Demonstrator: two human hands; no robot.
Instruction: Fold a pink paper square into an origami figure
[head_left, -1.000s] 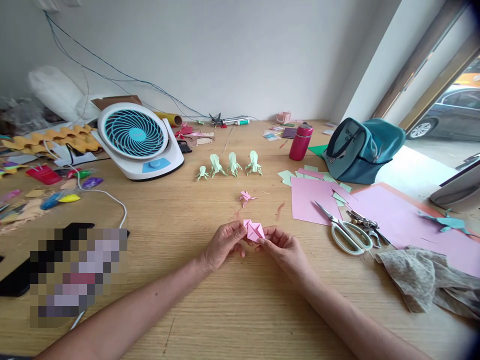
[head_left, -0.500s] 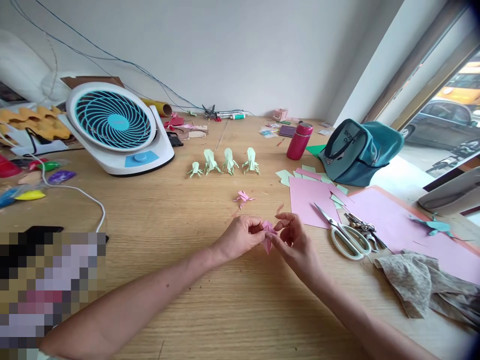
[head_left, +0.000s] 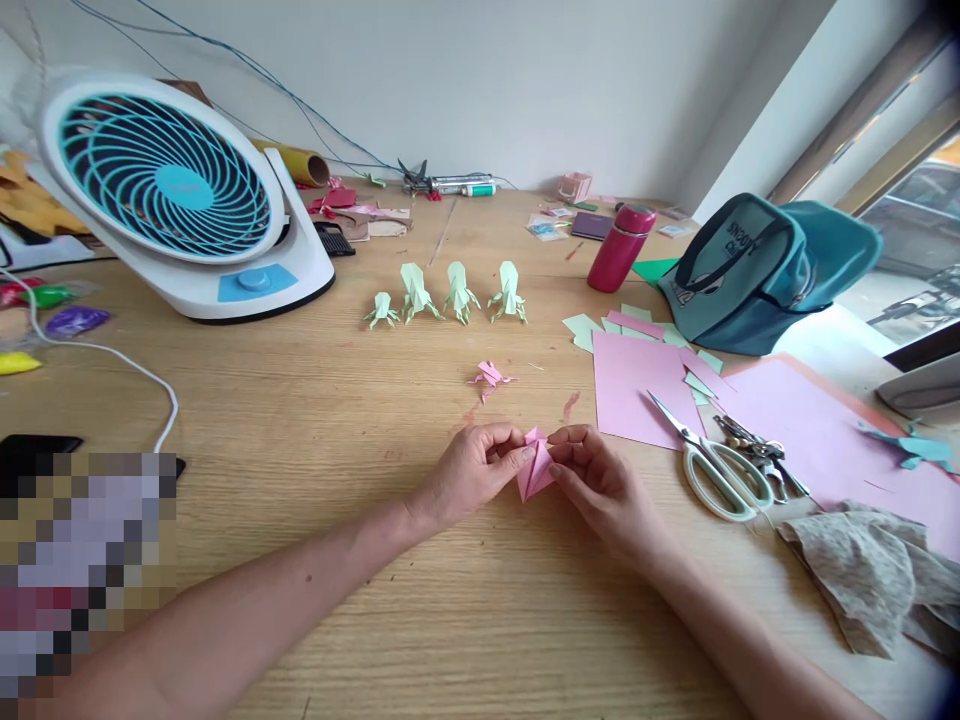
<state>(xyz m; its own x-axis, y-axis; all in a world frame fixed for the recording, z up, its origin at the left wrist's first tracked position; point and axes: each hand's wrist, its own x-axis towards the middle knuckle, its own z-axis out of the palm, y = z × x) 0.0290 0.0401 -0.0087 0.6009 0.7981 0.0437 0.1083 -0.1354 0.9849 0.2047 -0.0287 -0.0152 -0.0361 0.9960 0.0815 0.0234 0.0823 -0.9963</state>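
A small piece of folded pink paper (head_left: 534, 472) is pinched between my two hands, just above the wooden table. My left hand (head_left: 474, 466) grips its left side between thumb and fingers. On the right side, the thumb and fingertips of my right hand (head_left: 598, 487) hold its edge. The piece is pointed at the bottom, with a crease down its middle. Beyond my hands lies a pink origami figure (head_left: 489, 377) with thin legs. Farther back, several pale green origami figures (head_left: 459, 290) stand in a row.
Right of my hands are scissors (head_left: 720, 470), keys (head_left: 761, 455), a pink sheet (head_left: 637, 385) with paper scraps, and a grey cloth (head_left: 855, 570). A red flask (head_left: 621, 250) and teal bag (head_left: 765, 270) stand behind. A fan (head_left: 187, 200) occupies the back left.
The pink paper now shows a wider, kite-like face, its lower part spread out. My right hand has shifted its grip to the paper's right edge. The view has moved slightly.
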